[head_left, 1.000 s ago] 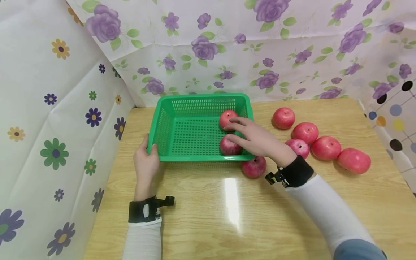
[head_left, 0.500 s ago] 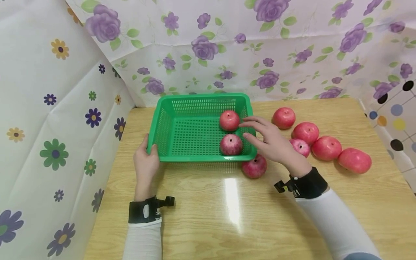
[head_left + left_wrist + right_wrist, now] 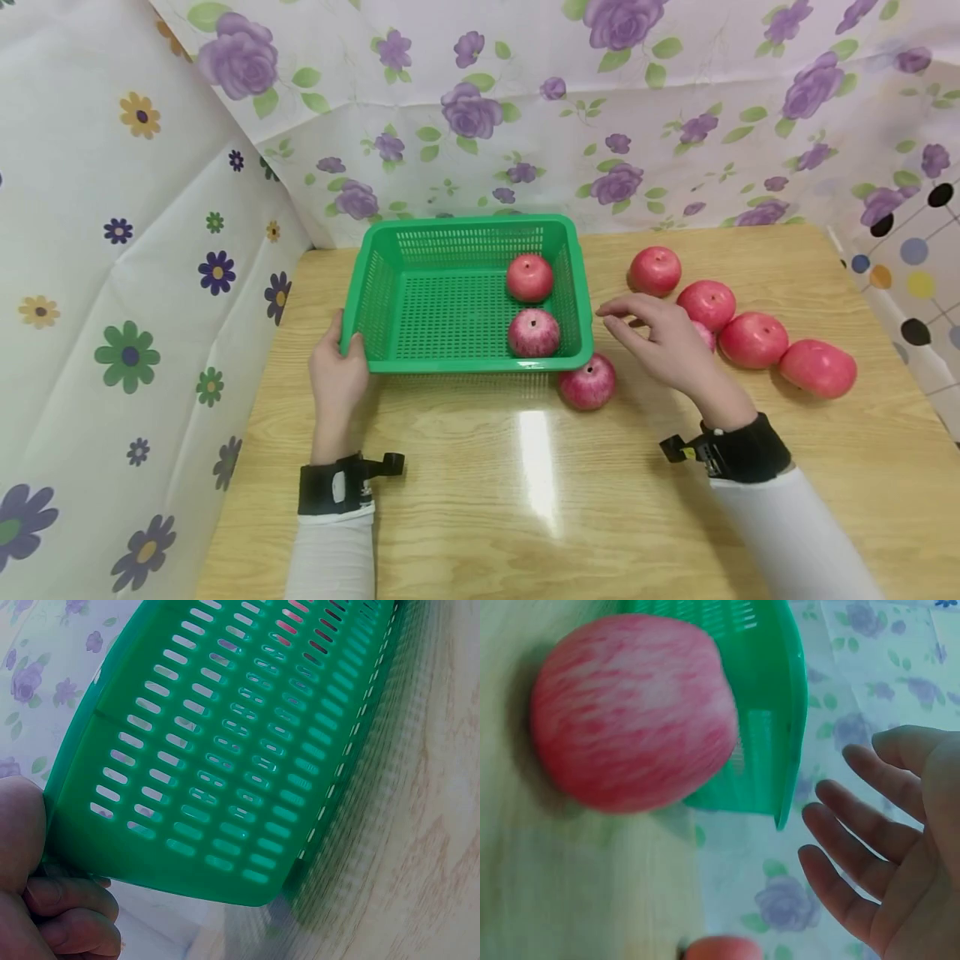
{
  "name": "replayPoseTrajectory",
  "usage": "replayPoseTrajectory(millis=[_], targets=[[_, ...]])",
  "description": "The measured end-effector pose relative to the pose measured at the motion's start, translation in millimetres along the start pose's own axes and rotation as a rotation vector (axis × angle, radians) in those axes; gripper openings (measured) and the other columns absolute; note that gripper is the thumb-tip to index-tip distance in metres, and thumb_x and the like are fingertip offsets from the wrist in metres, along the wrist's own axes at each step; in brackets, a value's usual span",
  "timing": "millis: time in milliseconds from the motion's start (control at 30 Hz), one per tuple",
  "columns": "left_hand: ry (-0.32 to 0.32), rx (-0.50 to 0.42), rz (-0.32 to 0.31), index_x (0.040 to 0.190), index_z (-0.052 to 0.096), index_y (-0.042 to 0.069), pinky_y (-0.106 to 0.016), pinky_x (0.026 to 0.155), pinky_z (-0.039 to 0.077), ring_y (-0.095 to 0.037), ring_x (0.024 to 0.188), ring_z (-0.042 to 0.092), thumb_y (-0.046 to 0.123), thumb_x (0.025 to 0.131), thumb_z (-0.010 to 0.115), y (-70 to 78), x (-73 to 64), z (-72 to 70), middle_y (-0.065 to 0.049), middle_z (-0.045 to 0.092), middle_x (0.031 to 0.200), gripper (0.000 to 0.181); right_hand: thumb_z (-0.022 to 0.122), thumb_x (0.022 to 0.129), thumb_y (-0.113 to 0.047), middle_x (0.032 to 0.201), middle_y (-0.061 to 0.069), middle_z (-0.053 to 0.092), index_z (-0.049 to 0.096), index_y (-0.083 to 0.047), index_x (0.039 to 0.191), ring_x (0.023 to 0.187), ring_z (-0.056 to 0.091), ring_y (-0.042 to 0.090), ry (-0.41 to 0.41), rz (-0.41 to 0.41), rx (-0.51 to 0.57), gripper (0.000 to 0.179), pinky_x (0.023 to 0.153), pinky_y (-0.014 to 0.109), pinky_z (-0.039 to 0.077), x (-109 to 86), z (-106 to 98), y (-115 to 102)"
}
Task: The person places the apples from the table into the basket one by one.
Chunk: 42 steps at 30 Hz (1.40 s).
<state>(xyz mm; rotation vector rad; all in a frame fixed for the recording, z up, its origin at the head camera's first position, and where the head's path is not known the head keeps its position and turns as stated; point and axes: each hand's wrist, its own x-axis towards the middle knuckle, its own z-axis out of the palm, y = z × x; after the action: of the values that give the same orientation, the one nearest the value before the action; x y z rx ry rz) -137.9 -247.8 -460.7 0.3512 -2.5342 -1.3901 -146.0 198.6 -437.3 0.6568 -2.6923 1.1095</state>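
Note:
My left hand [image 3: 339, 379] grips the near left corner of a green plastic basket [image 3: 472, 365], its thumb over the rim; in the left wrist view the fingers [image 3: 75, 915] curl under that rim. Two red apples, one plain [image 3: 529, 278] and one streaked [image 3: 534, 334], sit at the basket's right end. To the right of the basket my right hand [image 3: 667, 342] hovers with loosely bent fingers, holding nothing. A streaked apple [image 3: 588, 382] lies on the table against the basket's near right corner, and looms large in the right wrist view [image 3: 634, 712].
Several more apples lie right of the right hand: one at the back [image 3: 656, 271], others in a slanting row [image 3: 753, 340], one partly hidden by the hand. Wood-grain table [image 3: 465, 492] lies in front. A floral sheet [image 3: 465, 167] hangs behind the basket.
My right hand has left the apples inside the basket, moving right and towards me past the rim. The left hand, the basket and the apples have stayed in place.

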Motion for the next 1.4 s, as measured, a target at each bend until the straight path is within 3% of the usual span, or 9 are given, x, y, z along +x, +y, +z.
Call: replayPoseTrajectory(millis=[167,333,467,667,1033,1400], targets=[[0.004,0.002,0.005,0.151,0.034,0.001,-0.039,0.104,0.047,-0.022,0.129,0.045,0.012,0.102,0.048,-1.0,-0.9,-0.2,-0.018,0.042,0.149,0.052,0.06,0.099,-0.035,0.111,-0.006,0.07,0.07,-0.023,0.112,0.095,0.06,0.008,-0.044,0.059,-0.03,0.02,0.076,0.042,0.06,-20.0,0.4,10.8],[0.003,0.002,0.003,0.151,0.034,0.001,-0.039,0.106,0.045,-0.021,0.13,0.044,0.012,0.102,0.047,-1.7,-0.5,-0.8,-0.018,0.041,0.15,0.052,0.061,0.099,-0.034,0.116,-0.01,0.067,0.068,-0.029,0.118,0.093,0.055,0.01,-0.123,0.064,-0.016,0.021,0.078,0.045,0.055,-36.4,0.9,13.8],[-0.001,-0.003,0.006,0.151,0.033,0.001,-0.04,0.109,0.042,-0.022,0.132,0.041,0.012,0.102,0.047,-3.5,0.1,-0.1,-0.019,0.039,0.151,0.052,0.064,0.098,-0.029,0.118,-0.011,0.066,0.066,-0.029,0.121,0.1,0.054,0.01,-0.161,0.058,-0.016,0.024,0.086,0.044,0.052,-44.2,1.5,16.2],[-0.006,0.005,0.011,0.151,0.033,0.001,-0.041,0.111,0.04,-0.022,0.134,0.038,0.012,0.102,0.048,-4.2,-0.2,2.1,-0.018,0.038,0.152,0.052,0.067,0.096,-0.022,0.121,-0.003,0.066,0.064,-0.024,0.126,0.114,0.056,0.016,-0.21,0.057,0.001,0.031,0.096,0.05,0.051,-54.3,-1.0,20.3],[0.005,0.007,0.019,0.151,0.033,0.001,-0.041,0.11,0.04,-0.022,0.134,0.039,0.012,0.102,0.048,-2.8,1.5,1.5,-0.017,0.038,0.152,0.053,0.061,0.095,-0.048,0.146,-0.003,0.048,0.044,-0.027,0.148,0.134,0.039,0.019,-0.29,0.134,-0.012,0.06,0.108,0.057,0.041,-57.6,3.1,8.7],[0.013,0.017,0.018,0.151,0.034,0.002,-0.041,0.11,0.04,-0.021,0.132,0.04,0.013,0.102,0.049,-3.9,1.3,1.4,-0.018,0.04,0.151,0.052,0.061,0.095,-0.05,0.149,0.0,0.044,0.037,-0.03,0.152,0.135,0.038,0.021,-0.305,0.159,-0.021,0.064,0.108,0.058,0.041,-57.2,9.8,9.1]])
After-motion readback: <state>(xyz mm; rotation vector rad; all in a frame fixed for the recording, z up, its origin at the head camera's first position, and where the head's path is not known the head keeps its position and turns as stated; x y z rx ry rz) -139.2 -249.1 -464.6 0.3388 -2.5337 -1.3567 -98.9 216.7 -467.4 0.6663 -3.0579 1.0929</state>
